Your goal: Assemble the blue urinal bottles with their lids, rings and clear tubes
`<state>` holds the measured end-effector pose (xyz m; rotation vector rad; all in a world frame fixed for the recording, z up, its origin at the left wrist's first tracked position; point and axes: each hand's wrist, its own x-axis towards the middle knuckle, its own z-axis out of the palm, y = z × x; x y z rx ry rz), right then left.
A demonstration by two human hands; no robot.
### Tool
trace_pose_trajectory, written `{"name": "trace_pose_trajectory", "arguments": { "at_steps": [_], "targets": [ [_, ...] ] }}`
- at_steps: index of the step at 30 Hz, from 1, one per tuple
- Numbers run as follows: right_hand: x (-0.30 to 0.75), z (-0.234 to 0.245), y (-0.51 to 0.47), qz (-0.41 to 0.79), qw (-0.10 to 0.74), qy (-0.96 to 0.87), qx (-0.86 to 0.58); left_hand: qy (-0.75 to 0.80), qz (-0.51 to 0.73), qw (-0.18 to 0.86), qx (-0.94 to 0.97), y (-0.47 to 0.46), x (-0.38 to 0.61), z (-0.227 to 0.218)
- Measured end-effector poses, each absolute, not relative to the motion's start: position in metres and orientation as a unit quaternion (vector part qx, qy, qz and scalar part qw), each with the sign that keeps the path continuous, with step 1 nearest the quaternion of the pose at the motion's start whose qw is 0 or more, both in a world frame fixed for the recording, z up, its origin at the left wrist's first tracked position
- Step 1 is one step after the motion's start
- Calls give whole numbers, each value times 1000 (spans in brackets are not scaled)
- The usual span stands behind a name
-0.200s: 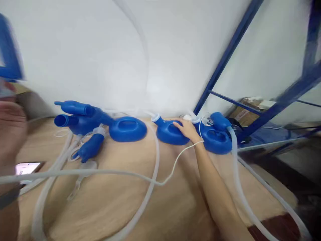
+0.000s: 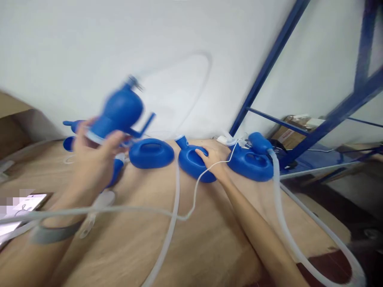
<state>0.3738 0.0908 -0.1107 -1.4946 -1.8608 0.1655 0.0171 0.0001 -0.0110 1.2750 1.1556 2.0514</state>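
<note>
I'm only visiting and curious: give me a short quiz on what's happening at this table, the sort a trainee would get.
1. True or false: the left hand holds a blue bulb up above the wooden table.
2. Multiple choice: the right hand touches A) a phone, B) a blue vessel, C) a cardboard box.
3. Fill in: the shelf frame by the wall is coloured ____.
Key: 1 true; 2 B; 3 blue.
</note>
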Motion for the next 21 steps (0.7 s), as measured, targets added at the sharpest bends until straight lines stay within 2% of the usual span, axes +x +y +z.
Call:
{"name": "trace_pose_trajectory", "arguments": {
  "at_steps": [4, 9, 21],
  "targets": [
    [358, -123, 69, 82, 401, -710, -573, 468, 596, 287, 586, -4, 85, -58],
    [358, -127, 51, 88, 446, -684, -570, 496, 491, 255, 669, 4, 122, -82],
    [357, -134, 51, 60, 476, -672, -564, 491, 484, 199, 697, 42, 184, -74]
  ]
}}
